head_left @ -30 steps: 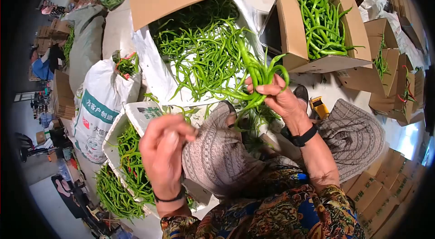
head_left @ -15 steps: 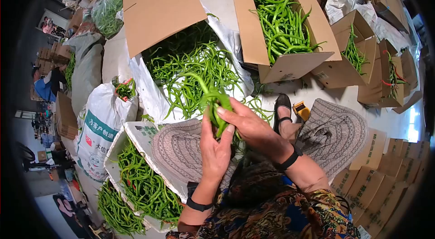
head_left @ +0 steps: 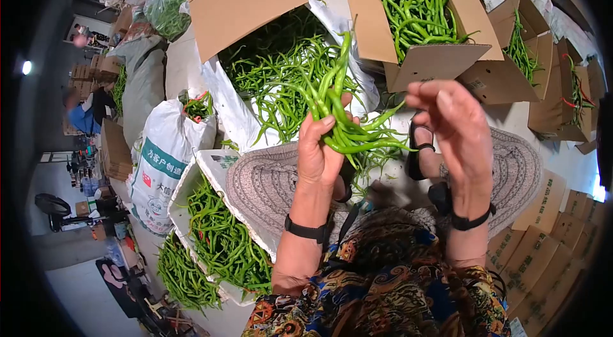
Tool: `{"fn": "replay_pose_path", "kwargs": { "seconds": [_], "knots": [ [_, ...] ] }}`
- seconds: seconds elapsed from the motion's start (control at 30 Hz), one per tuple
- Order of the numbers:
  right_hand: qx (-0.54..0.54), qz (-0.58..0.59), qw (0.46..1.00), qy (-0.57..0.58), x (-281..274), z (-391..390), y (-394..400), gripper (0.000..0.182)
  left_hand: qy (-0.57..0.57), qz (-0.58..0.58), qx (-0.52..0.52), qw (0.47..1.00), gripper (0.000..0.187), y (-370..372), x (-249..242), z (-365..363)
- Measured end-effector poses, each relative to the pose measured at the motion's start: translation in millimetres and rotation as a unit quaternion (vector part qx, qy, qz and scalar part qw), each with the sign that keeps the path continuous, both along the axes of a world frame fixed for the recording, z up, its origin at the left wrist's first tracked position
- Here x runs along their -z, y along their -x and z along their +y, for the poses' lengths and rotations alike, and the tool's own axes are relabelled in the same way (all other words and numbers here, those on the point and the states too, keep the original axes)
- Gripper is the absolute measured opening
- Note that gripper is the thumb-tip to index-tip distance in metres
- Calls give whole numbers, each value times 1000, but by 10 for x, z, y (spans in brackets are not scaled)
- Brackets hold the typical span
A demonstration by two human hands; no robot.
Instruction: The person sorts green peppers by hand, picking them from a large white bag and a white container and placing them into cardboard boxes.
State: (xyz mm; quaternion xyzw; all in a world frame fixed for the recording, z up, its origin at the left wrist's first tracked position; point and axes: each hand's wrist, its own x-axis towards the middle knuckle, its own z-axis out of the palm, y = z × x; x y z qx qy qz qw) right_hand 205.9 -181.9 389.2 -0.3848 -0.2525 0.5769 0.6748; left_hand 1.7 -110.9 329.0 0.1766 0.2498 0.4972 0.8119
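Observation:
A bunch of long green chili peppers rests in my left hand, whose fingers and thumb are closed around it. The tips fan out up and to the right. My right hand is raised to the right of the bunch, its fingers bent but apart, with nothing seen in it. One pepper's tip comes close to its fingertips. Behind the hands, a white-lined container holds a loose heap of green peppers under a cardboard flap.
An open cardboard box full of peppers stands at upper right, with more boxes beyond. At left are a white foam box of peppers and a white sack. Stacked cartons stand lower right. A person is far left.
Both hands were together on the peppers. Now my right hand has moved away to the right, and the bunch stays in my left hand, spread wider. The view has shifted slightly.

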Motion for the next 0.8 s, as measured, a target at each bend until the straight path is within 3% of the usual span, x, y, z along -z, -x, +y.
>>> {"fn": "replay_pose_path", "kwargs": {
  "seconds": [0.23, 0.37, 0.57, 0.7, 0.8],
  "knots": [
    [-32, 16, 996, 78, 611, 143, -149, 31, 19, -34, 19, 999, 54, -1, 69, -25],
    [-92, 1, 991, 97, 687, 166, -74, 32, 24, -142, 32, 989, 53, 45, 171, -6],
    [22, -14, 996, 88, 690, 84, -136, 25, 40, -147, 32, 988, 50, 95, 217, 31],
    [16, -164, 983, 86, 185, -29, 3, 27, 8, -65, -17, 998, 48, 16, 235, 19],
    [-35, -414, 907, -63, 71, -54, 213, 39, -35, 10, -11, 999, 49, -90, 82, -37]
  ]
}}
